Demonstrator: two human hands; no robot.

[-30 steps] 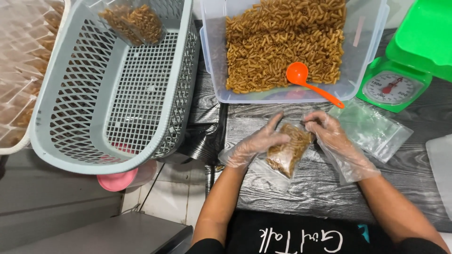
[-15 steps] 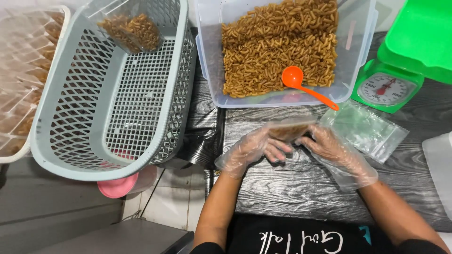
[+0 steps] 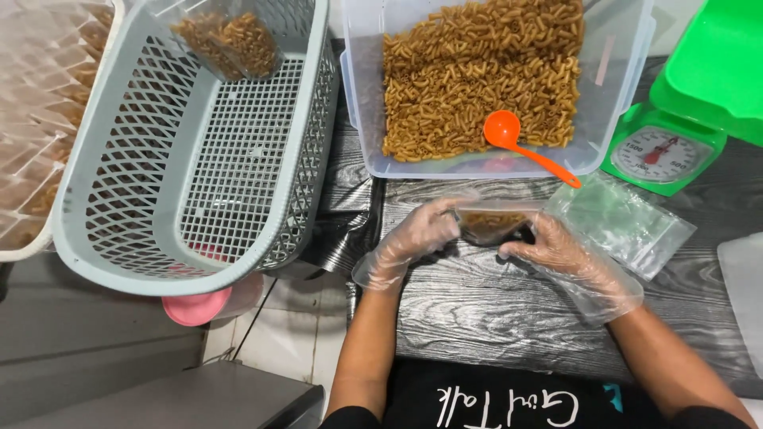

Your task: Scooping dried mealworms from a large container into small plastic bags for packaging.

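Both of my hands wear thin clear plastic gloves. My left hand [image 3: 417,238] and my right hand [image 3: 560,254] together pinch the top edge of a small clear bag of brown macaroni [image 3: 491,224], held upright on the dark wood-grain table [image 3: 477,310]. Behind it stands a clear plastic tub [image 3: 628,79] full of loose macaroni, with an orange scoop [image 3: 509,135] lying on the heap. A grey mesh basket [image 3: 119,230] at the left holds one filled bag [image 3: 230,44] in its far corner.
A stack of empty clear bags [image 3: 628,222] lies right of my hands. A green kitchen scale [image 3: 664,155] stands at the far right. A white basket [image 3: 32,159] with more filled bags sits at the left edge. A pink bowl [image 3: 199,306] shows below the grey basket.
The bag was tilted and open-topped between my hands; now it stands upright, and both hands have closed in along its top edge, pressing it together.
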